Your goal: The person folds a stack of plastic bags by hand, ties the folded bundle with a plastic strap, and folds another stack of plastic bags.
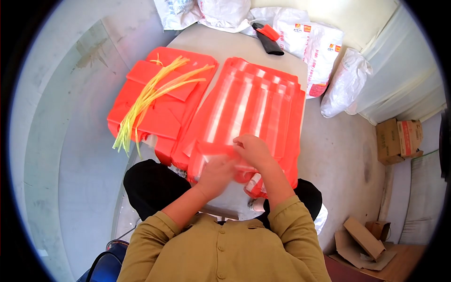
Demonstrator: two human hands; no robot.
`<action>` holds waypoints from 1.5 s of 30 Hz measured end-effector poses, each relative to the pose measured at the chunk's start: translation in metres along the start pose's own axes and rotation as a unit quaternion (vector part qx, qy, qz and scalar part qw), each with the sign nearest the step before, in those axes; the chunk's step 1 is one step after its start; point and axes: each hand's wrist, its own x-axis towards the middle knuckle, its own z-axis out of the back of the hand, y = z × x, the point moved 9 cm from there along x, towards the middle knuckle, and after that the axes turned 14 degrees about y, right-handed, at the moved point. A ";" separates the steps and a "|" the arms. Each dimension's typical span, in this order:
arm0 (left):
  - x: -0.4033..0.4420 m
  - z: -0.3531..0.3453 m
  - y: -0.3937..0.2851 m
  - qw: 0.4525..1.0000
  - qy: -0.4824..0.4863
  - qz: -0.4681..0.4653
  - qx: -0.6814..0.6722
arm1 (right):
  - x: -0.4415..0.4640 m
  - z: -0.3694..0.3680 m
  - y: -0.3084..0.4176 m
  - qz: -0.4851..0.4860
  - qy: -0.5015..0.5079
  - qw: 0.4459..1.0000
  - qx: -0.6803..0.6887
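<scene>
A stack of red plastic sheets or bags with clear stripes (256, 103) lies on the table in front of me, its near end hanging over the edge. My left hand (218, 175) is over the near left part of this stack, smeared by motion, so its fingers do not show clearly. Just to the right, my right hand (253, 149) is above the stack with its fingers curled together; what they pinch, if anything, is too small to make out. To the left, a bundle of yellow strips (145, 101) rests across a pile of folded red plastic (136, 94).
A black and red roll-like item (269, 40) lies at the table's (221, 42) far edge. White printed sacks (324, 56) stand behind it, and a white bundle (346, 83) leans at right. Cardboard boxes (399, 141) sit by the right wall; flattened cardboard (361, 242) lies lower right.
</scene>
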 end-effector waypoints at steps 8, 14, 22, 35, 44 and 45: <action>0.011 0.024 -0.017 0.998 0.003 -0.037 0.050 | -0.003 -0.005 -0.016 0.017 0.042 0.999 -0.030; 0.020 0.019 -0.008 0.997 0.059 -0.002 0.039 | -0.017 -0.002 -0.021 0.021 0.022 0.999 -0.019; 0.039 0.010 0.021 0.990 0.097 0.097 -0.019 | -0.044 0.005 -0.028 -0.014 -0.005 0.999 0.050; 0.045 0.002 0.035 0.980 0.063 0.185 -0.045 | -0.087 -0.021 0.008 0.106 -0.035 0.985 -0.130; 0.036 0.032 0.002 0.998 0.055 0.016 0.030 | -0.079 -0.020 0.007 0.101 -0.092 0.974 -0.179; 0.035 0.038 -0.002 0.998 0.057 0.017 0.028 | -0.078 -0.019 0.009 0.093 -0.082 0.976 -0.178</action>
